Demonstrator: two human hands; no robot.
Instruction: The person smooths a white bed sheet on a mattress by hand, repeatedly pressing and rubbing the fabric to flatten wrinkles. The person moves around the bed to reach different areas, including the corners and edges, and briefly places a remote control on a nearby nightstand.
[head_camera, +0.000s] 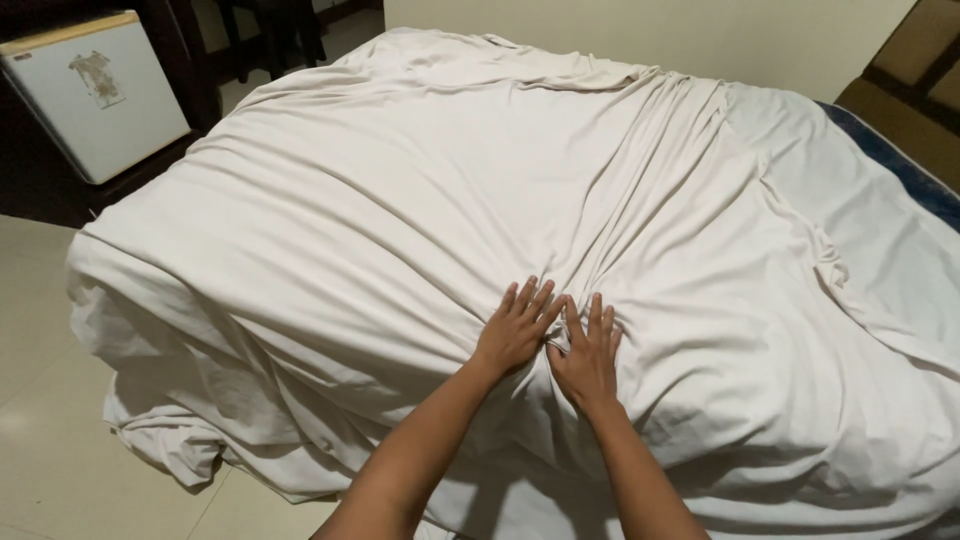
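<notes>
A: Starting at the left — what's over there?

B: A small white fridge (95, 95) against dark furniture, well apart from the bed, and pale floor tiles (40, 430) running along the near side. There's open room on that side for walking.

A: And the sheet?

B: The cream sheet (400, 200) covers the whole mattress. Its left edge spills over the corner and bunches in a heap (165, 440) on the tiles. I'd judge that heap a risk: a foot stepping on it could drag the cloth off again.

A: The hands?

B: Both lie near the middle of the near edge, side by side and almost touching. The left hand (515, 330) is flat, fingers spread, palm down on the cloth. The right hand (587, 352) is the same — open, pressing, pinching nothing.

A: So nothing is gripped?

B: Nothing. Folds fan out from under the palms toward the far right corner, so the cloth is gathered there. Pushing with flat palms could, I think, just shift those folds rather than remove them, since no edge is held.

A: Further right?

B: A thick ridge of pleats (700, 130) runs up the bed. Beyond it the sheet stops short, and a strip of dark blue mattress (900, 165) shows bare beside a brown headboard (915, 80). There's little room on that side, as far as I can tell.
</notes>
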